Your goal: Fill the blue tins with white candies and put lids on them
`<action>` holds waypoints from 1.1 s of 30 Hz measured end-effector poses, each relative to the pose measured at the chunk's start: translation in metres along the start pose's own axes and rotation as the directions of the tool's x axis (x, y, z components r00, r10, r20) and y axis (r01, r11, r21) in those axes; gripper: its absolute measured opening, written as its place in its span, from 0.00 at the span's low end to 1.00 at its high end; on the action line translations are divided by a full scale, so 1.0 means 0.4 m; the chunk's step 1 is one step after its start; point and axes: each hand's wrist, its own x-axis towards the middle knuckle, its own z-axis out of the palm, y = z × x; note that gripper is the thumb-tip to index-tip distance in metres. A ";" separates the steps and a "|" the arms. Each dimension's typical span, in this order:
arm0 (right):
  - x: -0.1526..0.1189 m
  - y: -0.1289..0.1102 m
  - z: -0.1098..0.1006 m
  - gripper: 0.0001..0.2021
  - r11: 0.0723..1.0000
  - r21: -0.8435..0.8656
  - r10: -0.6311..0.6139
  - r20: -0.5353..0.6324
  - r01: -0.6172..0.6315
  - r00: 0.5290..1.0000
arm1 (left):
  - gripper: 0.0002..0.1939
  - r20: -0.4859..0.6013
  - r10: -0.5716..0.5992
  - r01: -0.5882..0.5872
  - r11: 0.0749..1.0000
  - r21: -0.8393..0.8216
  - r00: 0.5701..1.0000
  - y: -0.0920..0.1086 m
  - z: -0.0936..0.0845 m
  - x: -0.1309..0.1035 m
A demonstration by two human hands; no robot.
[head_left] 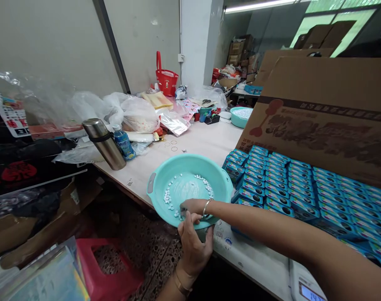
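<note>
A turquoise plastic basin [223, 184] stands at the table's near edge. Small white pellets [204, 182] lie in a loose ring on its floor, with white powder in the middle. My right hand [193, 205], wearing a bangle, reaches inside with its fingers curled down among the pellets near the front wall. What its fingertips hold is hidden. At the near rim, just below it, my left hand [192, 242] is turned up, fingers and thumb bent around a dark, shaded thing that I cannot make out.
Rows of small blue boxes [272, 184] fill the right, before a large carton [328, 125]. A digital scale [306, 288] sits front right. Left stand a steel flask [105, 144] and a blue bottle [124, 143]. A red stool [105, 271] is below. Another basin [239, 121] stands behind.
</note>
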 end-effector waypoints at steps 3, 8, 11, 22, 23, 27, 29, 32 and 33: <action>-0.035 -0.034 -0.068 0.05 0.931 0.349 0.106 0.028 -0.109 0.994 | 0.44 0.002 0.010 -0.010 1.000 -0.027 1.000 -0.001 -0.002 0.001; -0.116 -0.079 -0.147 0.08 0.074 0.997 0.102 -0.039 0.032 0.994 | 0.44 0.021 -0.055 0.057 0.995 -0.077 0.998 -0.004 -0.013 0.004; -0.198 -0.081 -0.167 0.15 -0.309 0.937 0.066 -0.151 0.164 0.986 | 0.40 -0.010 -0.126 0.123 0.978 -0.168 0.992 0.015 -0.025 0.002; -0.830 0.168 -0.190 0.15 -0.088 0.420 0.437 -0.798 0.903 0.414 | 0.24 0.460 0.210 0.157 0.753 -0.639 0.863 0.355 0.126 -0.009; -0.873 0.199 -0.185 0.15 -0.002 0.365 0.497 -0.808 0.931 0.317 | 0.25 0.489 0.259 0.154 0.741 -0.654 0.833 0.397 0.163 -0.003; -0.953 0.308 -0.166 0.19 0.284 0.231 0.603 -0.798 0.931 0.014 | 0.31 0.540 0.381 0.104 0.738 -0.666 0.750 0.530 0.318 0.011; -0.951 0.347 -0.160 0.20 0.352 0.218 0.618 -0.785 0.910 -0.051 | 0.31 0.584 0.410 0.074 0.773 -0.630 0.701 0.570 0.381 0.006; -0.929 0.385 -0.155 0.22 0.389 0.218 0.637 -0.765 0.895 -0.091 | 0.27 0.670 0.422 0.041 0.829 -0.558 0.611 0.600 0.440 -0.010; -0.921 0.394 -0.153 0.22 0.397 0.215 0.635 -0.766 0.892 -0.098 | 0.24 0.686 0.417 0.034 0.841 -0.540 0.596 0.603 0.450 -0.015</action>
